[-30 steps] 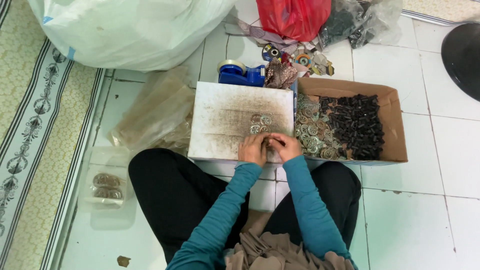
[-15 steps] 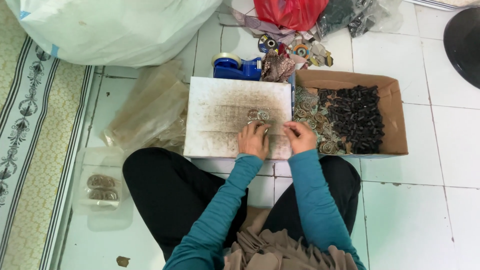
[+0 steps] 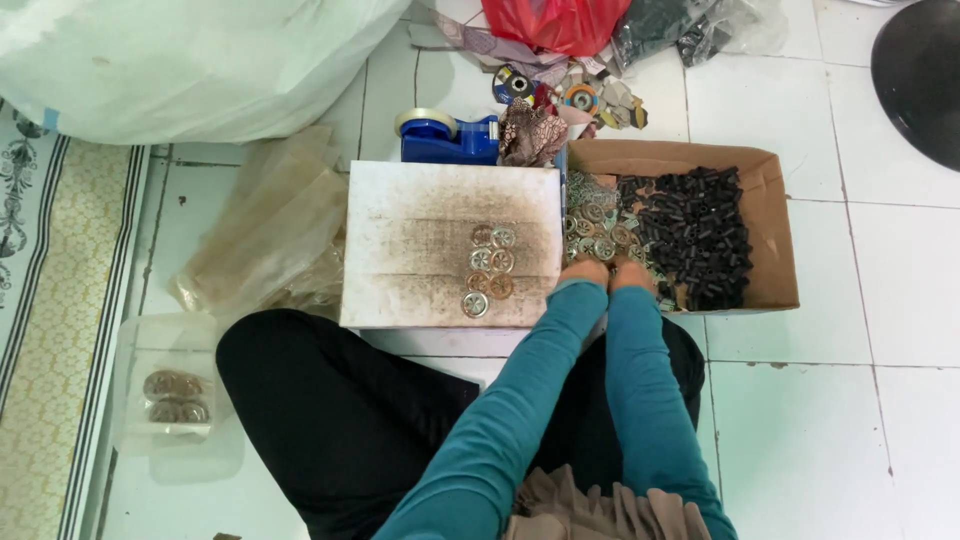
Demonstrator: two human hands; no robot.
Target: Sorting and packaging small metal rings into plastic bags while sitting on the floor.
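- Left hand (image 3: pixel 585 271) and right hand (image 3: pixel 630 273) reach together into cardboard box (image 3: pixel 770 240), onto metal discs (image 3: pixel 598 228).
- Fingers' state: cannot tell.
- Judged step: fetching discs; next calls for a clean pick, carried to the disc rows (image 3: pixel 489 268) on white board (image 3: pixel 420 250).

Small round metal discs (image 3: pixel 598 228), silvery with cut-out centres, lie heaped in the left half of the open cardboard box (image 3: pixel 770 230), beside black cylindrical pieces (image 3: pixel 697 232).
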